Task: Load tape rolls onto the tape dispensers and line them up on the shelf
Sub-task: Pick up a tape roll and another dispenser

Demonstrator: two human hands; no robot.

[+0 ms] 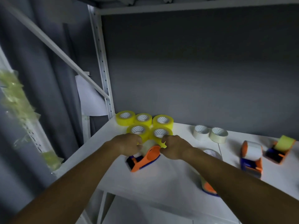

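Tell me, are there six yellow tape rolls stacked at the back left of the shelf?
No, five yellow tape rolls lie flat in a cluster there, three behind and two in front.

Five tape rolls point(144, 125) yellow, cores white with a dotted pattern; two rolls point(210, 134) cream; dispensers point(144, 159) orange and blue; shelf point(169, 172) white.

One head-worn wide-angle view looks forward and down, close over the white metal shelf point(178, 178).

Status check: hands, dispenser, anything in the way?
Left hand and right hand gripping the tape roll on the orange dispenser. Yellow rolls close behind, not blocking.
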